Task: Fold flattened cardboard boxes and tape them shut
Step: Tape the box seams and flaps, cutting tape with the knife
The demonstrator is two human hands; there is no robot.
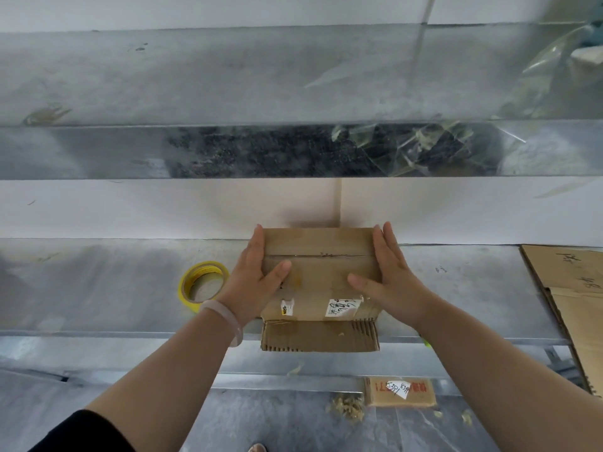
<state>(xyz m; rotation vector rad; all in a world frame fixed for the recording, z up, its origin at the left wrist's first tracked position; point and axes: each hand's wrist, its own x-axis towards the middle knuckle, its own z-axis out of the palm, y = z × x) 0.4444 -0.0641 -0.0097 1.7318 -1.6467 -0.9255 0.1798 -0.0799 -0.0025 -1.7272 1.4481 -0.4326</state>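
While both arms stretch forward from the bottom of the frame, the left hand (pixel 257 275) and right hand (pixel 388 275) press flat against opposite sides of the cardboard box (pixel 321 269), fingers straight and thumbs lying across its closed top flaps. The box sits at the centre of the frame on the metal table (pixel 114 282), with one flap hanging over the near edge. A pale bracelet (pixel 225 318) circles the left wrist. A yellow tape roll (pixel 202 282) lies just left of the box, and flattened cardboard (pixel 574 288) lies at the right edge. A small carton (pixel 399 391) rests on the floor at lower right.
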